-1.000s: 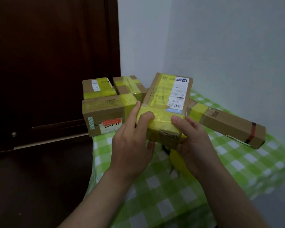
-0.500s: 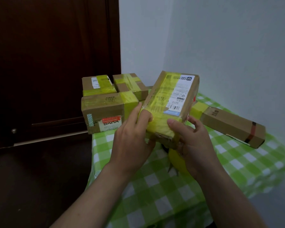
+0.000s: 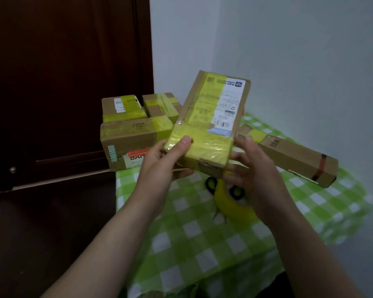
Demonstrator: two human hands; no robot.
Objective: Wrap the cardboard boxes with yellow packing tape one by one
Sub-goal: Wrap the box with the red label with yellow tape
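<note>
Three boxes [image 3: 127, 136] behind held box [image 3: 209, 112], scissors [image 3: 211, 183] below

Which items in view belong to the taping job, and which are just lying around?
Job: held box, gripped by left hand and right hand; taped boxes; long box; tape roll; scissors.
Lying about: tablecloth; door.
</note>
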